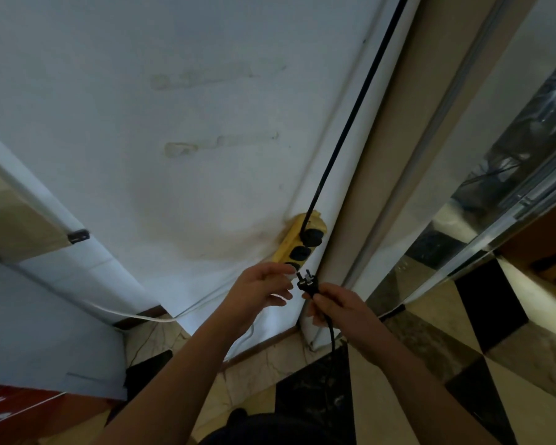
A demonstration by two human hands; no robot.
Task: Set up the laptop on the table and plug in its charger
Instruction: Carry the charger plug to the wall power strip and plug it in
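While my right hand (341, 308) pinches the charger plug (306, 281) with its grip clamped on it, prongs aimed up at the yellow power strip (297, 240) on the white wall (174, 123), my left hand (259, 292) hovers just beside with fingers loose and apart. One black plug (312, 236) already sits in the strip's top socket, its cord (350, 123) running up the wall. I count three sockets. One white cable (135, 314) trails along the baseboard. No writing is readable.

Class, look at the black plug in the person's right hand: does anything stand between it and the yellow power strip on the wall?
Yes, partly. The left hand reaches in front of the yellow power strip, its fingers over the lowest socket. The black plug, held by the right hand, sits just beside them. The top socket is taken.
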